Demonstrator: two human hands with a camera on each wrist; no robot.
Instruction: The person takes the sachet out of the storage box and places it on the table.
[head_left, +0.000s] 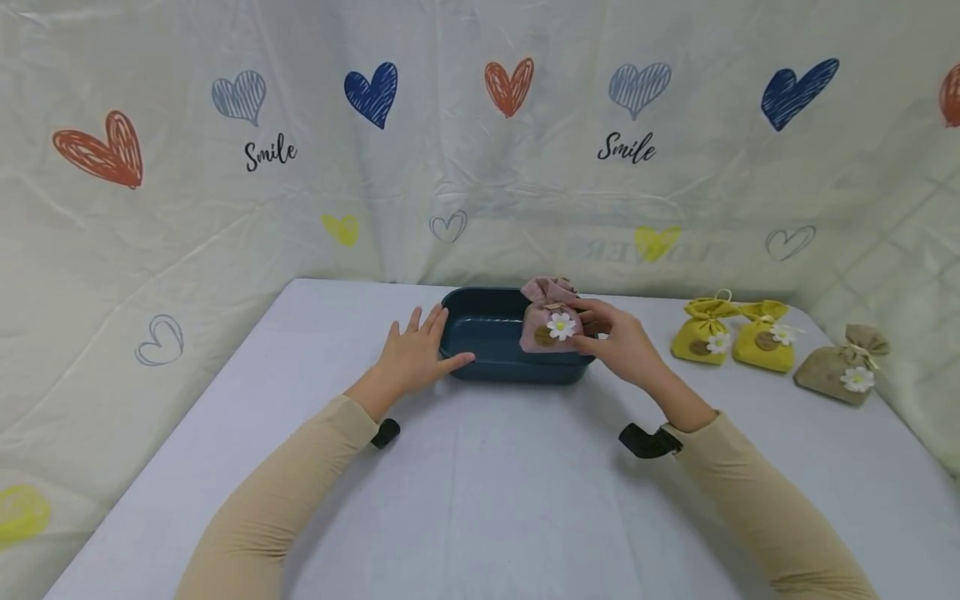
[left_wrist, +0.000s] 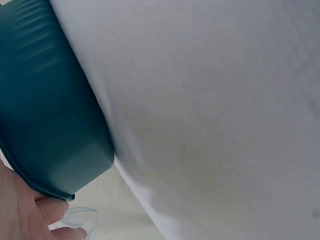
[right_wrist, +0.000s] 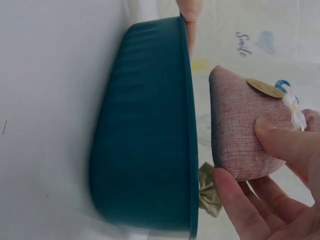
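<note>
A dark teal basin (head_left: pixel 517 371) stands at the far middle of the white table. My left hand (head_left: pixel 412 358) touches its left rim, fingers spread and fairly straight; in the left wrist view, fingers (left_wrist: pixel 50 210) lie against the rim. My right hand (head_left: pixel 615 337) pinches a pink drawstring pouch (head_left: pixel 534 329) between thumb and fingers, above the right part of the basin. The pouch (right_wrist: pixel 240 125) bears a white flower and a round brown tag, and is apart from the rim. Past that rim an olive-green gathered cloth top (right_wrist: pixel 209 192) pokes up; the rest of it is hidden.
To the right on the table are two yellow pouches (head_left: pixel 699 343) side by side and a brownish pouch (head_left: pixel 828 375), each with a white flower. Behind the table hangs a pale cloth (head_left: pixel 525 183) printed with hearts. Black wrist-worn pieces (head_left: pixel 647 442) show under the sleeves.
</note>
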